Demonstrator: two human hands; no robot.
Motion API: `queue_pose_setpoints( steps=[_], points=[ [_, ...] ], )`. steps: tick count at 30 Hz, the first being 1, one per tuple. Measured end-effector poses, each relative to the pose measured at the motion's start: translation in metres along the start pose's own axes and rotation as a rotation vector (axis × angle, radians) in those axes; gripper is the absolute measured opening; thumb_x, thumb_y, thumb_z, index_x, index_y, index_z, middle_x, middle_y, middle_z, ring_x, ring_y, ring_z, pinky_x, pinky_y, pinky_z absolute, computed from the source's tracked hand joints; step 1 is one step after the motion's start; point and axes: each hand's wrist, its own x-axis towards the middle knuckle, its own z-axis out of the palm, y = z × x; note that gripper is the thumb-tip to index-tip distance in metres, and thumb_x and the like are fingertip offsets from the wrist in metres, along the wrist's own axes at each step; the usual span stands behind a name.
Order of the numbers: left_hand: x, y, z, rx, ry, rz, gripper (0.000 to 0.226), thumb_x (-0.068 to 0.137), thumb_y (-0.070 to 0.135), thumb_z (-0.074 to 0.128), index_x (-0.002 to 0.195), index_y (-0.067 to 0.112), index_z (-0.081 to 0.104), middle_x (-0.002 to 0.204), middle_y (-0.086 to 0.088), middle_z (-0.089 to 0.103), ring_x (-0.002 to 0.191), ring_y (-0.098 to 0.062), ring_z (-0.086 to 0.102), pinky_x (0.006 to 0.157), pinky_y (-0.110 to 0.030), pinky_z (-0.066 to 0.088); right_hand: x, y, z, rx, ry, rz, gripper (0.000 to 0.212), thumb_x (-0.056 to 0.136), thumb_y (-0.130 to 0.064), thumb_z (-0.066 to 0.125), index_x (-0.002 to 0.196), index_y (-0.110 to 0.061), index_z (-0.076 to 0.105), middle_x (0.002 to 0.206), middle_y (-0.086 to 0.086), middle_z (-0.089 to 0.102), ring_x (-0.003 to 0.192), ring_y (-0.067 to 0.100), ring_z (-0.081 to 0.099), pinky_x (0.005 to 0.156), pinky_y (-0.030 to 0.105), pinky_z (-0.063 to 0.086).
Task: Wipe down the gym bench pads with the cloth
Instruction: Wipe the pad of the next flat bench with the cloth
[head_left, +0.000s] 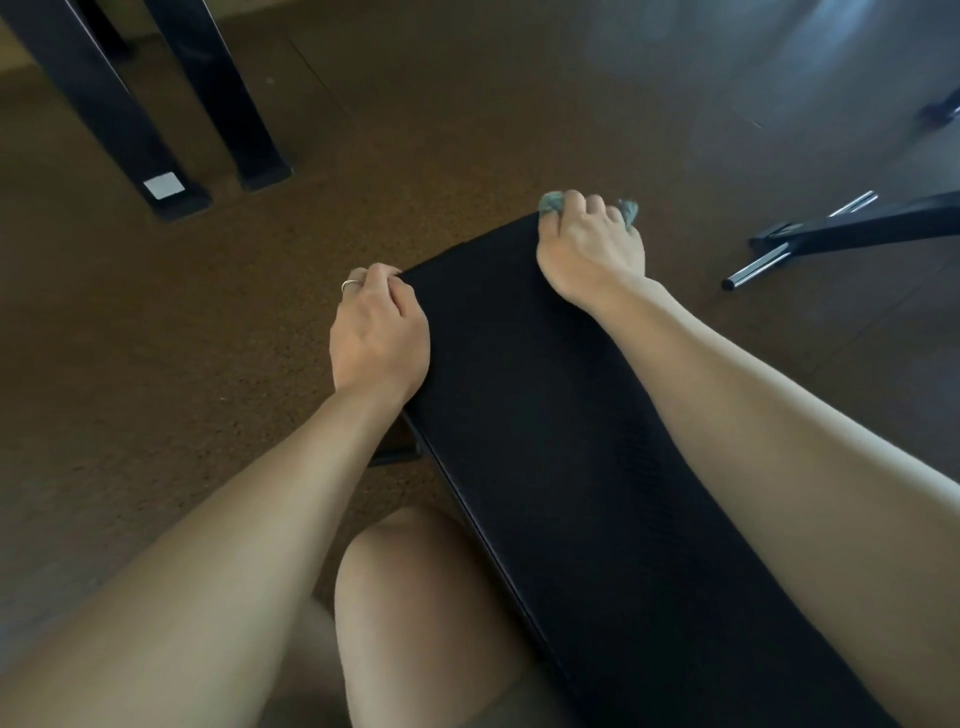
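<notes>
A long black bench pad (524, 395) runs from the lower right up to the middle of the view. My right hand (589, 244) sits at the pad's far end and grips a grey-green cloth (553, 203), which bunches out on both sides of my fingers. My left hand (376, 332), with a ring on one finger, rests at the pad's far left corner with its fingers curled over the edge. Most of the cloth is hidden under my right hand.
Brown speckled rubber floor (208, 338) surrounds the bench. Two black frame posts (156, 171) stand at the upper left. A black base bar with chrome tube ends (810, 239) lies on the floor at the right. My bare knee (415, 582) is beside the pad's left edge.
</notes>
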Motion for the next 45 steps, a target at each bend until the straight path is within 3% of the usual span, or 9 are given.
queue_pose_setpoints(
  steps=[5,11,14,20,29,31,34,40,45],
  points=[
    [0.006,-0.003,-0.005,-0.224,-0.072,-0.091,0.043,0.109,0.029,0.026,0.136,0.017,0.057,0.132,0.000,0.052,0.107,-0.009,0.045,0.089,-0.026,0.033,-0.017,-0.059,0.025,-0.088,-0.109,-0.280,0.049,0.108,-0.036,0.023,0.145,-0.016,0.048,0.157,0.005,0.043,0.151,0.023,0.027,0.127,0.050,0.003],
    [0.003,-0.022,-0.023,-0.870,-0.287,-0.412,0.058,0.110,0.045,0.020,0.118,0.018,0.070,0.112,-0.004,0.074,0.103,-0.013,0.069,0.092,-0.029,0.053,-0.119,-0.075,0.049,-0.067,-0.137,-0.622,0.058,0.109,-0.039,0.025,0.164,-0.020,0.021,0.173,-0.003,0.013,0.159,0.012,0.000,0.129,0.045,0.002],
    [0.005,-0.032,-0.030,-0.874,-0.401,-0.327,0.067,0.109,0.048,0.010,0.137,0.014,0.061,0.129,-0.008,0.069,0.122,-0.019,0.062,0.112,-0.039,0.043,-0.174,-0.042,0.046,-0.139,-0.151,-0.709,0.060,0.108,-0.039,0.027,0.165,-0.021,0.019,0.173,-0.004,0.008,0.159,0.012,-0.006,0.129,0.045,0.006],
    [-0.006,-0.030,-0.030,-0.799,-0.457,-0.215,0.060,0.110,0.043,0.008,0.139,0.025,0.057,0.125,0.011,0.066,0.112,0.002,0.056,0.090,-0.020,0.039,-0.244,0.014,0.032,-0.241,-0.170,-0.743,0.056,0.105,-0.036,0.035,0.160,-0.025,0.035,0.172,-0.005,0.013,0.159,0.012,0.000,0.129,0.042,0.016],
    [0.006,-0.053,-0.036,-1.024,-0.581,-0.371,0.064,0.106,0.054,0.011,0.140,0.029,0.059,0.137,-0.002,0.063,0.123,-0.012,0.057,0.098,-0.033,0.044,-0.142,-0.070,0.047,-0.279,-0.135,-0.725,0.049,0.107,-0.032,0.036,0.153,-0.021,0.046,0.173,0.001,0.013,0.160,0.017,-0.002,0.129,0.045,0.006],
    [0.002,-0.056,-0.034,-1.059,-0.561,-0.380,0.063,0.106,0.055,0.013,0.137,0.031,0.061,0.137,0.000,0.063,0.128,-0.012,0.053,0.114,-0.038,0.034,-0.141,-0.076,0.050,-0.271,-0.109,-0.700,0.049,0.106,-0.030,0.039,0.154,-0.020,0.045,0.173,0.003,0.011,0.160,0.018,-0.003,0.130,0.045,0.006],
    [-0.008,-0.058,-0.029,-1.077,-0.558,-0.370,0.062,0.106,0.055,0.012,0.146,0.031,0.053,0.142,0.004,0.060,0.135,-0.013,0.048,0.110,-0.039,0.035,-0.183,-0.044,0.045,-0.299,-0.110,-0.734,0.054,0.105,-0.032,0.036,0.159,-0.022,0.037,0.173,0.004,0.007,0.160,0.019,-0.005,0.129,0.045,0.013],
    [-0.012,-0.059,-0.024,-1.069,-0.536,-0.416,0.055,0.105,0.054,0.011,0.118,0.047,0.065,0.137,0.008,0.062,0.132,-0.015,0.052,0.116,-0.045,0.034,-0.210,-0.012,0.039,-0.299,-0.181,-0.789,0.057,0.102,-0.035,0.032,0.155,-0.023,0.045,0.172,0.001,0.014,0.160,0.015,-0.002,0.127,0.046,0.021],
    [-0.006,-0.067,-0.018,-1.190,-0.503,-0.467,0.061,0.106,0.051,0.014,0.147,0.026,0.052,0.146,-0.005,0.057,0.131,-0.019,0.054,0.103,-0.038,0.044,-0.121,-0.072,0.047,-0.271,-0.204,-0.832,0.051,0.107,-0.033,0.032,0.156,-0.024,0.044,0.173,-0.002,0.011,0.159,0.012,-0.004,0.130,0.043,0.006]
  ],
)
